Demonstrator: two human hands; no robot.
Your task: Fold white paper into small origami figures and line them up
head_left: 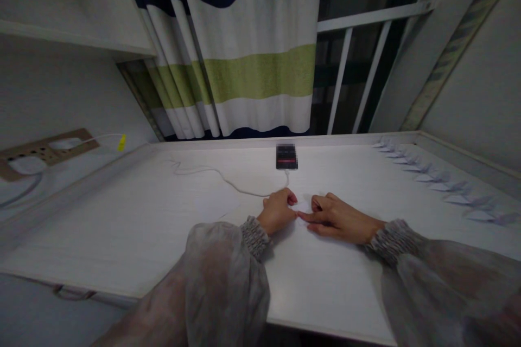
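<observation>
My left hand (279, 211) and my right hand (336, 218) meet at the middle of a white desk (142, 227). Between their fingertips lies a small piece of white paper (303, 206). Both hands have their fingers curled and pinched onto it, pressing it against the desk. A row of several small folded white paper pieces (431, 178) runs along the desk's right side. Sheer grey sleeves cover both my arms.
A dark phone (286, 156) lies at the desk's far edge, with a white cable (211, 173) trailing left toward a wall socket strip (44, 150). A striped curtain (252, 65) and white window bars (358, 65) stand behind. A shelf overhangs at upper left.
</observation>
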